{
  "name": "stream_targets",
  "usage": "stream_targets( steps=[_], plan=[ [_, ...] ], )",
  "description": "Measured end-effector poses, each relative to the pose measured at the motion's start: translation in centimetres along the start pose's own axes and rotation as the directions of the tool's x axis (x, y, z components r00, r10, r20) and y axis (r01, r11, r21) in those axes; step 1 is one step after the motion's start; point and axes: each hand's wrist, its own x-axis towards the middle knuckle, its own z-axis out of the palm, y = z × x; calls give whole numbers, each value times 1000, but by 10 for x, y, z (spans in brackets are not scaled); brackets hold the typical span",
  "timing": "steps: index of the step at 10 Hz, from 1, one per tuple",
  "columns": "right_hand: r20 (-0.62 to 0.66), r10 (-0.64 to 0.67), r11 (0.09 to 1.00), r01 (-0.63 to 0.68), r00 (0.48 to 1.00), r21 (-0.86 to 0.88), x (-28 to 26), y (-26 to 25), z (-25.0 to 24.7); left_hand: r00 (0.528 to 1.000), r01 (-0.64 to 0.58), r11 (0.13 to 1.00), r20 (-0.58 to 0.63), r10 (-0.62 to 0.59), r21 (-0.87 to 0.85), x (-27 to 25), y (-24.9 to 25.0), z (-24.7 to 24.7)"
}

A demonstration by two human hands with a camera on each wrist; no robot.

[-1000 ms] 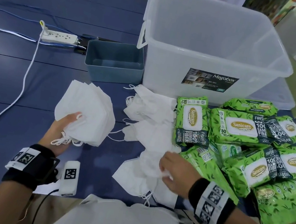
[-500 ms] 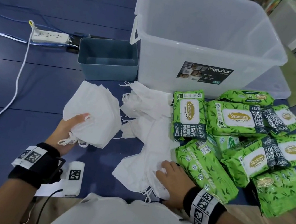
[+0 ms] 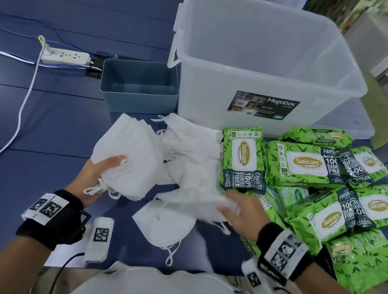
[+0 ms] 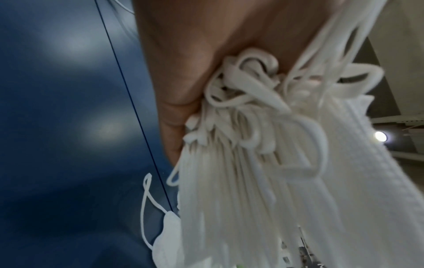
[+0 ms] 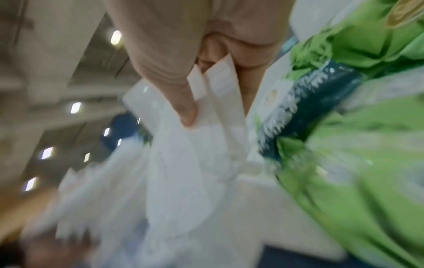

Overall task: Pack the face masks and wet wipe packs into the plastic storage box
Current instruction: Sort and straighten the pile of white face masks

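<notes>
A stack of white face masks (image 3: 130,159) is gripped by the left hand (image 3: 96,177), thumb on top, ear loops bunched at the palm; it is held just above the blue surface (image 3: 39,122). A few masks (image 3: 195,198) are pinched at their edge between thumb and fingers of the right hand (image 3: 241,212), lifted off the loose mask pile (image 3: 188,143) lying in front of the storage box (image 3: 264,64). One more mask (image 3: 165,226) is seen flat near the front edge. Green wet wipe packs (image 3: 320,192) are heaped right of the masks, touching the pile and just beside the right hand. The clear storage box is upright and open at the back. A small blue bin (image 3: 141,87) is placed just left of it, a power strip (image 3: 65,56) farther left.
</notes>
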Motion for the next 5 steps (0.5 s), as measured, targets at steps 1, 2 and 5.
stream_targets(
  steps=[1,2,5],
  plan=[
    [-134,121,957,-80,984,278,21,-12,-42,999,-49,998,-5,49,34,2,1,3],
    [-232,136,897,-20,963,442,34,-24,-75,998,-68,998,17,67,15,6,2,9],
    [-259,185,713,51,948,699,50,-41,-90,947,-185,972,236,216,-146,-2,21,45]
  ],
)
